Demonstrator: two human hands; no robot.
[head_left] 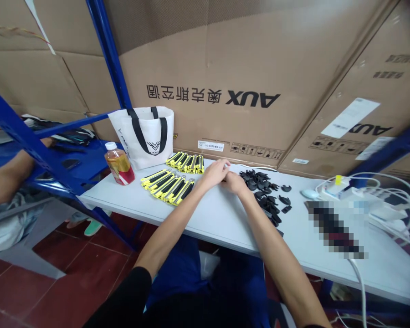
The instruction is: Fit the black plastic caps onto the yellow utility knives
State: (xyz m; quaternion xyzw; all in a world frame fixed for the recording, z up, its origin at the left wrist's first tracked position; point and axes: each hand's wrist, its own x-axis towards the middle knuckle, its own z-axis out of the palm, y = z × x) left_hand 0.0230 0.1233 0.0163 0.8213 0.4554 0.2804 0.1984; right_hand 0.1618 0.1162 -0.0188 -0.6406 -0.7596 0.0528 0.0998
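My left hand (216,173) and my right hand (234,183) meet above the white table, fingers curled and pressed together. Whatever they hold between them is hidden by the fingers. To the left of my hands lie two rows of yellow-and-black utility knives, a back row (185,162) and a front row (167,186), set side by side. Just right of my right hand is a loose heap of small black plastic pieces (258,180), some of them curved. More of these pieces (268,207) are partly covered by my right forearm.
A juice bottle (120,165) and a white tote bag (150,136) stand on the table's left. Large cartons (205,59) rise behind. On the right are a blurred-out dark object (335,230), white cables and a power strip (345,193). Another person's arm (10,175) shows far left.
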